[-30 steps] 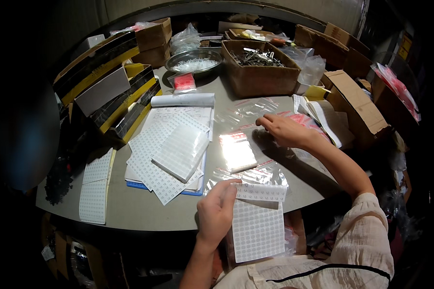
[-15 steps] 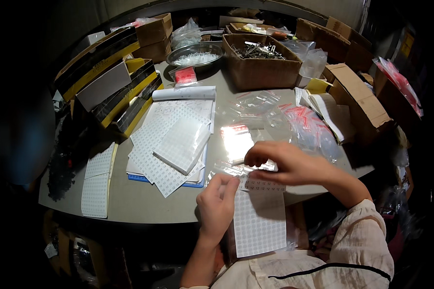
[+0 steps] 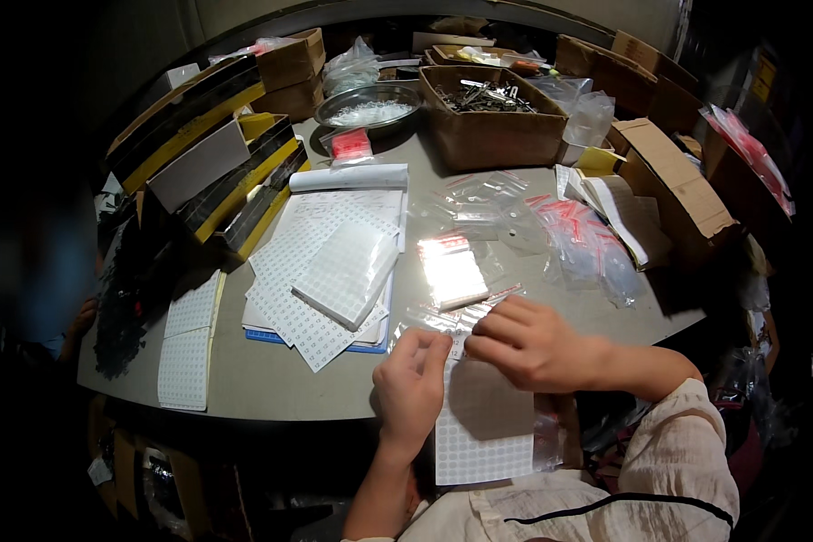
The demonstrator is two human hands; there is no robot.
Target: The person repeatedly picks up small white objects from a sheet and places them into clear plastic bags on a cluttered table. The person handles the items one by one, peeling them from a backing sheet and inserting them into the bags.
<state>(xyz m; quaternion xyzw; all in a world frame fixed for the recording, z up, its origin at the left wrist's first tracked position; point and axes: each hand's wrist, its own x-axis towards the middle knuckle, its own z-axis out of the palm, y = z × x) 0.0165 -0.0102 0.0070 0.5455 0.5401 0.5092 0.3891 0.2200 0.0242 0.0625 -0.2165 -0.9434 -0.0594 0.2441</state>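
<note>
Dim surroundings frame a grey tabletop point(image 3: 289, 388), with cardboard cartons point(image 3: 673, 172) along its right side. By the near edge, the left hand point(image 3: 408, 384) pinches the upper left corner of a white sticker sheet point(image 3: 483, 456), which extends toward the person's body. Above its upper right part curls the right hand point(image 3: 537, 348), fingers bent; whether they grip anything cannot be told. Just beyond lie a glinting packet point(image 3: 452, 278) and, farther right, red-edged zip bags point(image 3: 592, 248).
</note>
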